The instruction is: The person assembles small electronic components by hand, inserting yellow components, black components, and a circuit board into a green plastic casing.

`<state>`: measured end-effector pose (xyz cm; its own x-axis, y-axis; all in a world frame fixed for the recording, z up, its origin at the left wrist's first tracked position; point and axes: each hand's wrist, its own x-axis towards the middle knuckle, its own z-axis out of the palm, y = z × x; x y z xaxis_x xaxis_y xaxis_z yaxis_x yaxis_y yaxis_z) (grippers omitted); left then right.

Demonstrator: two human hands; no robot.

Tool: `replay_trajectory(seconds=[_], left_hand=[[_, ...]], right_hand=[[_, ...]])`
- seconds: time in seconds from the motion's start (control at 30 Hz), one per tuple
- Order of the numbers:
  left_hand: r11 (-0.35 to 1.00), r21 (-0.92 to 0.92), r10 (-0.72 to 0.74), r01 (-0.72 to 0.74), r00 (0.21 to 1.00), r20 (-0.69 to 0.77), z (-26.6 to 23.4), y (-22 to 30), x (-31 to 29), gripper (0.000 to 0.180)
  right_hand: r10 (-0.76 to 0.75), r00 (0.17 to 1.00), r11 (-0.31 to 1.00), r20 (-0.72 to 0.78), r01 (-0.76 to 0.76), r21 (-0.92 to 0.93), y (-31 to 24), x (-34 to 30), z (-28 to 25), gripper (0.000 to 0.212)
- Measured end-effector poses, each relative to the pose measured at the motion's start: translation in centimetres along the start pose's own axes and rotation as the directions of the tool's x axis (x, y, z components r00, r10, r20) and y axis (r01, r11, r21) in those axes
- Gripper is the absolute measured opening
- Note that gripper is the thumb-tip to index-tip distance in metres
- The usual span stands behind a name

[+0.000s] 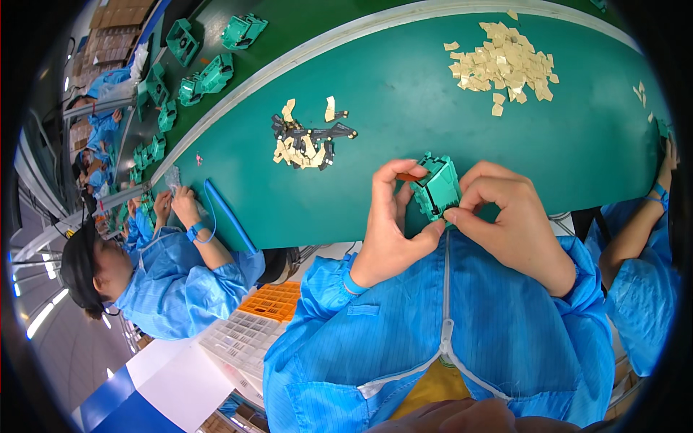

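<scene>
A green bench (390,79) stretches around and beyond a green plastic housing (445,189), which the wearer holds up in both hands, just above the near edge of the bench. Well to the left of the housing sits a co-worker (180,278) in a blue smock and dark cap; to its right, another person's blue sleeve (642,296) shows. Farther off, beyond the housing and to its left, more green housings (215,72) stand on a darker green strip. Beyond the housing and to its right lies a heap of cream pieces (502,61); beyond it and to its left, dark strips (328,133) lie mixed with cream pieces (290,153). A blue rod (229,215) rests farther left of the housing.

The left hand (393,227) grasps the housing by its left side, thumb below, forefinger above, beside a small orange-red piece (410,177). The right hand (509,209) pinches its near right corner; whether those fingers also hold something small, I cannot tell.

The step seems to be fitting or pressing something along that edge; the next move likely calls for a steady left grip and careful fingertip pressure. Pale marks on the dark strips are too small to read.
</scene>
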<state>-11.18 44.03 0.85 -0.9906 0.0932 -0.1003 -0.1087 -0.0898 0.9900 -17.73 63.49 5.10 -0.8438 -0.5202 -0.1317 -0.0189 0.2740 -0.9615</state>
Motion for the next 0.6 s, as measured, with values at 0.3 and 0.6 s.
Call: replay_trajectory(seconds=[0.3, 0.6], left_hand=[[0.988, -0.155, -0.004, -0.002, 0.999, -0.044, -0.2, 0.4, 0.6, 0.080], [0.998, -0.042, 0.047, -0.050, 0.997, -0.063, -0.7, 1.1, 0.5, 0.086]], right_hand=[[0.268, 0.948, 0.682, 0.173, -0.313, 0.661, 1.3, 1.6, -0.3, 0.033], [0.150, 0.976, 0.653, 0.159, -0.219, 0.725, 2.4, 2.1, 0.5, 0.031]])
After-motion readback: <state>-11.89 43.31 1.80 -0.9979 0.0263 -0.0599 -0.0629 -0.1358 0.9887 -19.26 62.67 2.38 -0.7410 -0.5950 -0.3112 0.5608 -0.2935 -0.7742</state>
